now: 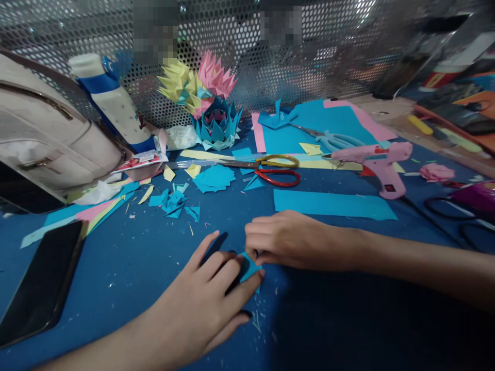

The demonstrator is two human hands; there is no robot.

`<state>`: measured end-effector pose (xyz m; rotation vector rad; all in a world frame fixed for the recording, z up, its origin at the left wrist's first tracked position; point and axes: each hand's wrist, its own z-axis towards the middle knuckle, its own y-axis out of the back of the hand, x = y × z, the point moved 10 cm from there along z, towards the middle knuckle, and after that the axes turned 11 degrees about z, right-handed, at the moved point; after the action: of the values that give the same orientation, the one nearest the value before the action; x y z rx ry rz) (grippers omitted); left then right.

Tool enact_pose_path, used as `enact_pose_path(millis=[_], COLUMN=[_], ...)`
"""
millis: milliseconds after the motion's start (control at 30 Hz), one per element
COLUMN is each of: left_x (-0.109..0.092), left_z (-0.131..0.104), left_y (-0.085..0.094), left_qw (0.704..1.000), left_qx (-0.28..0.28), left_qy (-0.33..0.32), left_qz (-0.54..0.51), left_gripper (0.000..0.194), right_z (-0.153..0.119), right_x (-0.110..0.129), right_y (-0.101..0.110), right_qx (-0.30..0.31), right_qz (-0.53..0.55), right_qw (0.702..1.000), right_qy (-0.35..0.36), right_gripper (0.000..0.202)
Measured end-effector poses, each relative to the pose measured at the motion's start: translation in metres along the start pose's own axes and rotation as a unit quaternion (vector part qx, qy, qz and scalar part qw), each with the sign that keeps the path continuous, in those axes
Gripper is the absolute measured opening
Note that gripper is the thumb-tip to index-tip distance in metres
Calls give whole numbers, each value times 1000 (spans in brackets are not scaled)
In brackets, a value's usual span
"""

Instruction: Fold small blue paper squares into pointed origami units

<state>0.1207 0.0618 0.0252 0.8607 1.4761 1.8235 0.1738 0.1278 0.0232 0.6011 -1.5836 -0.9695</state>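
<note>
A small piece of blue paper [250, 268] lies on the table between my two hands, partly covered by fingers. My right hand [286, 239] is closed, its fingertips pinching the upper right edge of the paper. Spread over the paper's left and lower side, my left hand [216, 288] rests its fingertips on it, pressing it against the tabletop. The fold of the paper is mostly hidden. Just beyond my right hand lies a blue paper strip [332, 204]. Small folded blue pieces [173, 202] and a stack of cut blue paper [214, 178] sit further off.
Scissors [266, 165], a pink glue gun [381, 162] and light-blue-handled pliers [340, 141] lie across the table [127, 268]. Folded paper flowers [216, 121] stand by the perforated metal panel [309, 62]. At left are a phone [42, 278], a bottle [112, 103] and a bag [50, 123].
</note>
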Motion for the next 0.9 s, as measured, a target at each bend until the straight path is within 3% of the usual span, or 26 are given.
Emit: enact_pose_path(millis=[133,300,533,700,900], left_x=[2,4,5,6,6], left_z=[-3,-3,-2,-4,-3], left_y=[-3,-4,-9,-10,-10], left_qw=[999,998,998,998,998], left_qx=[31,41,46,30,12], left_qy=[3,10,7,7,11], left_qz=[-22,-43,-50,-59,-60], left_gripper=[48,47,54,53,50], right_z=[-4,-19,-26,-22,-10], right_x=[-2,5,4,-5,-23], right_y=[8,17,15,15,9], right_qx=[-27,-80,-86,-101,-85], right_qz=[63,54,49,81,150], right_qw=[997,984,977,979,985], right_qy=[27,148,187,154,15], right_gripper=[19,33,20,21,15])
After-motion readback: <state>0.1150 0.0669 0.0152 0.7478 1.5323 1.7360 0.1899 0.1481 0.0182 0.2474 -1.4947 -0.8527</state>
